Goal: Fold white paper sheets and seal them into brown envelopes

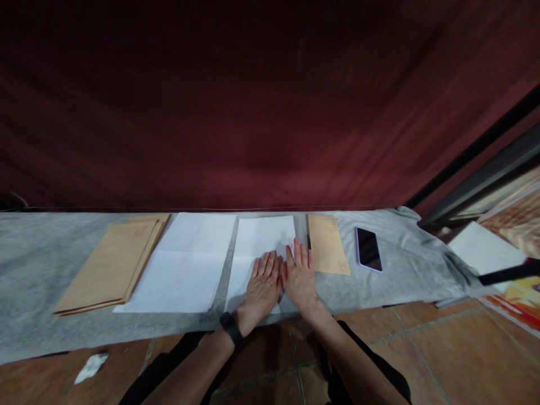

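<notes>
Both hands lie side by side on a creased white sheet of paper [264,233] on the grey cloth. My left hand [262,287] presses flat on its lower half, fingers extended and a black band on the wrist. My right hand [299,275] rests flat at the sheet's right edge, fingers stretched out, thumb close to the left hand. Just right of it is a small brown envelope [328,244]. To the left lies a stack of white paper [185,270] with a crease across it, and beyond that a pile of larger brown envelopes [113,261].
A phone [368,249] with a dark screen lies right of the small envelope. The grey cloth [405,253] covers a long narrow surface against a dark red curtain [253,140]. A crumpled white scrap [90,367] is on the tiled floor [455,349]; printed items lie far right.
</notes>
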Motion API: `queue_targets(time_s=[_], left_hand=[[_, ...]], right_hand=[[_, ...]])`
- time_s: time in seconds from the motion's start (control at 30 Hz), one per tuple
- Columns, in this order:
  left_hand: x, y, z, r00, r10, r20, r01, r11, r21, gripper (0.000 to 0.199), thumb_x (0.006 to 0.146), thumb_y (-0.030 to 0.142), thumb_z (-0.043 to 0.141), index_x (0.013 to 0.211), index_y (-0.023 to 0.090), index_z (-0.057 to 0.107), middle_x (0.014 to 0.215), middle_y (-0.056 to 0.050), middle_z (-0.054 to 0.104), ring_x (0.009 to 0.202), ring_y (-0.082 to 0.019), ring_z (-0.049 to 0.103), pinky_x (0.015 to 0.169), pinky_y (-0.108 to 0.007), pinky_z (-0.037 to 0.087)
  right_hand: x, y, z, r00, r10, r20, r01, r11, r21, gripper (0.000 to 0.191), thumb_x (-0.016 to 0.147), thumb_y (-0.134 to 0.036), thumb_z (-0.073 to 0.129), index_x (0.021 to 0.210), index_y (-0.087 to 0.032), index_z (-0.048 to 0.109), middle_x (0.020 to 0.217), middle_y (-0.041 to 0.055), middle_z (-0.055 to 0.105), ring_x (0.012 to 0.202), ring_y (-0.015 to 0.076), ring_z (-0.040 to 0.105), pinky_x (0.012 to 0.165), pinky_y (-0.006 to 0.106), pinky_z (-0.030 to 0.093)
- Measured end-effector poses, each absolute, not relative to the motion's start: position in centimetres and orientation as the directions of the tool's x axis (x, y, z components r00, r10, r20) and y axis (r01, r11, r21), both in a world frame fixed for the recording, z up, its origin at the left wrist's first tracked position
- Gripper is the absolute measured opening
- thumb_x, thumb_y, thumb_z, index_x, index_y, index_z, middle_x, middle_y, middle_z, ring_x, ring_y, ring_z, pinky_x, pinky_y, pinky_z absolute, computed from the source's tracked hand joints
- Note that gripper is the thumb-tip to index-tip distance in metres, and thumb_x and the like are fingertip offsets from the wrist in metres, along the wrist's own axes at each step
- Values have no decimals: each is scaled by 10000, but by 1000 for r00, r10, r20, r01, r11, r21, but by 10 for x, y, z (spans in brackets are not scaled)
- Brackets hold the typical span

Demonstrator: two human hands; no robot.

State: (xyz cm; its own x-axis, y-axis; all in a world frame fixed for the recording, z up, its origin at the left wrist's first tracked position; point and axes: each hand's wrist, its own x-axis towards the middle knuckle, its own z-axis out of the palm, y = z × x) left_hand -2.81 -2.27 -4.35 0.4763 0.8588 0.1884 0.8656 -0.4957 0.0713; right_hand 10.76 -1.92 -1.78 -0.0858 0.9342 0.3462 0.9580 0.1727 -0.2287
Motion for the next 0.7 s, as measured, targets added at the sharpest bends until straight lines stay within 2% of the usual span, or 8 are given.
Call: queue_targets(time_s=[0.13,0.2,0.4,0.57,0.7], left_hand=[[-36,-17,-48,484,853,193,858,-507,89,561,955,189,355,1507,95,401,1593,-155,376,1505,-257,288,1225,-479,272],[-41,-13,-49,463,864,199,868,-487,96,568,956,185,344,1514,88,389,1587,-158,383,1501,-245,298,1226,-466,276],[-56,3,-46,395,897,200,900,-422,112,547,1003,277,314,1519,113,392,1598,-138,365,1505,-245,291,1235,-478,250],[-69,13,-45,245,946,211,957,-271,104,605,1019,394,310,1525,65,360,1592,-174,359,1508,-264,278,1240,-468,225],[-73,11,-40,177,963,206,974,-201,105,621,1017,380,300,1511,8,357,1590,-209,347,1505,-287,278,1237,-450,235]], right_hand=[[106,-15,-30,-172,949,265,928,247,-280,491,1059,-332,322,1494,-148,459,1608,119,346,1479,273,337,1192,485,281],[103,-15,-38,-197,948,251,911,272,-312,488,1064,-352,311,1486,-170,474,1575,111,408,1464,260,369,1188,484,292],[105,-15,-53,-163,935,314,921,258,-291,526,1049,-388,382,1530,-177,402,1588,136,371,1466,283,364,1182,509,295],[116,-13,-56,-121,933,338,944,214,-252,575,1036,-404,421,1539,-130,377,1588,164,371,1456,313,372,1173,502,312],[120,-19,-51,-72,939,337,949,168,-265,587,1033,-378,414,1528,-64,374,1575,197,381,1454,331,370,1175,522,315]])
